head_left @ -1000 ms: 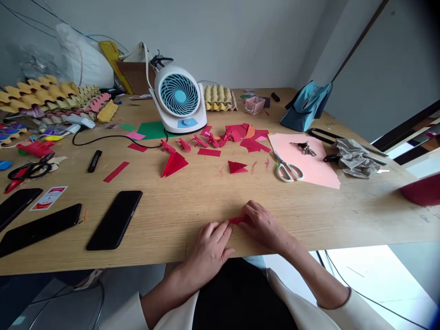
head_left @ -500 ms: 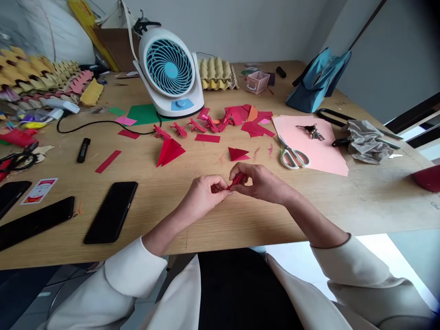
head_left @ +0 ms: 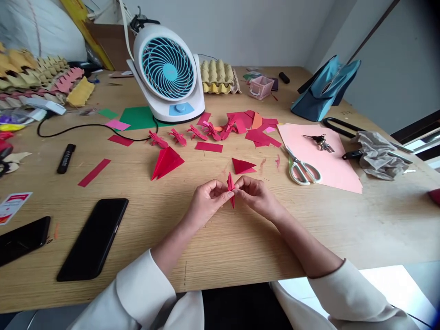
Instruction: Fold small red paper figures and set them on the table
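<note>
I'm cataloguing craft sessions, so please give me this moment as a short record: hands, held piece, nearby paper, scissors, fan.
Left hand: left hand pinching folded red paper
Right hand: right hand pinching the same piece from the other side
Held piece: narrow, with pointed ends
Nearby paper: red folded triangle, just beyond the hands
Scissors: white-handled scissors, overlapping the left edge of the pink sheet
Fan: white fan with blue center, farther back on the table

A wooden table [head_left: 360,224] bears a fan [head_left: 170,72], a phone [head_left: 92,240], a marker [head_left: 66,158] and pink paper [head_left: 338,167].
</note>
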`<state>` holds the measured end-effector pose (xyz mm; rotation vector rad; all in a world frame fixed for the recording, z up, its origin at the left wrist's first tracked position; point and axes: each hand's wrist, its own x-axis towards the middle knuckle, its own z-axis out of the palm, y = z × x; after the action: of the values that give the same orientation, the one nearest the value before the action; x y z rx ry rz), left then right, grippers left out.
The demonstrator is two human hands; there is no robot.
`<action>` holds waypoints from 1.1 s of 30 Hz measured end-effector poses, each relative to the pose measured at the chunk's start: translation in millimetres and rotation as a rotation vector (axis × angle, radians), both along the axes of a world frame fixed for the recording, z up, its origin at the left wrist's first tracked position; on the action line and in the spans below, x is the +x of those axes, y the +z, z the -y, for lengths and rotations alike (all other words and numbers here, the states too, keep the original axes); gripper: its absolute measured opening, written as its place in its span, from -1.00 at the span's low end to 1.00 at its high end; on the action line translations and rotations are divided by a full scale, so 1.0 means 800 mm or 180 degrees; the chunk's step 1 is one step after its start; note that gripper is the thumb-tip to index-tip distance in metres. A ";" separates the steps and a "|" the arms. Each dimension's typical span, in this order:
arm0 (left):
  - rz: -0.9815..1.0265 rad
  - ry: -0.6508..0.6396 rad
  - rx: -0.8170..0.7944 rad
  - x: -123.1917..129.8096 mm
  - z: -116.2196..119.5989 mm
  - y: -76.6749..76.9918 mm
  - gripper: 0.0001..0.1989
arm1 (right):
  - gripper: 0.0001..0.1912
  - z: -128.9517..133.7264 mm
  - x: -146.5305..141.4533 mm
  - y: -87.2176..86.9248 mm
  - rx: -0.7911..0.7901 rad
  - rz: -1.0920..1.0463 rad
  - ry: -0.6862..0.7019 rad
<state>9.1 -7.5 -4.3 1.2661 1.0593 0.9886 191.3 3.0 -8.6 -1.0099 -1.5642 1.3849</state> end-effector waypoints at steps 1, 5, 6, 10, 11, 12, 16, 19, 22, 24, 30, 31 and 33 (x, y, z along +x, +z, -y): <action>-0.0020 -0.0001 -0.0016 -0.003 -0.001 -0.001 -0.71 | -0.66 0.001 -0.001 -0.001 0.0033 0.0106 -0.0024; -0.0065 0.0059 0.0107 -0.008 -0.003 0.000 -0.73 | -0.67 0.007 -0.007 0.000 -0.0049 0.0066 -0.0042; -0.0074 0.0094 0.0146 -0.008 -0.004 0.001 -0.73 | -0.67 0.009 -0.009 0.001 -0.0096 -0.0024 -0.0034; -0.0091 0.0219 0.0177 -0.005 -0.003 0.001 -0.71 | -0.62 0.011 -0.014 0.001 -0.0229 -0.0155 -0.0074; -0.0094 0.0216 0.0146 -0.004 -0.002 0.000 -0.70 | -0.61 0.012 -0.015 0.000 -0.0228 -0.0115 -0.0102; -0.0104 0.0197 0.0114 -0.003 -0.002 -0.001 -0.69 | -0.62 0.012 -0.015 -0.001 -0.0213 -0.0059 -0.0131; -0.0261 0.0104 0.0182 -0.004 -0.003 -0.004 -0.69 | -0.65 0.015 -0.015 -0.002 -0.0109 0.0260 -0.0233; -0.0386 0.0138 0.0382 -0.006 -0.003 -0.004 -0.70 | -0.66 0.017 -0.016 -0.001 -0.0086 0.0414 -0.0249; -0.0339 0.0198 0.0473 -0.005 -0.002 -0.002 -0.70 | -0.65 0.017 -0.017 -0.002 -0.0107 0.0297 -0.0190; -0.0178 0.0208 0.0325 -0.003 0.000 0.000 -0.71 | -0.62 0.017 -0.018 -0.003 -0.0142 0.0206 -0.0157; 0.0122 0.0272 -0.0075 0.000 0.000 0.000 -0.72 | -0.62 0.018 -0.021 0.000 -0.0242 0.0275 -0.0160; 0.0159 0.0308 -0.0044 -0.001 -0.001 -0.001 -0.72 | -0.62 0.018 -0.021 0.000 -0.0248 0.0291 -0.0144; 0.0241 0.0356 0.0018 -0.002 -0.003 -0.003 -0.72 | -0.63 0.019 -0.021 0.001 -0.0242 0.0295 -0.0089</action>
<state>7.5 -5.3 -6.5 1.1750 1.0784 1.1163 174.6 -12.3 -7.5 -1.1523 -1.5683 1.4049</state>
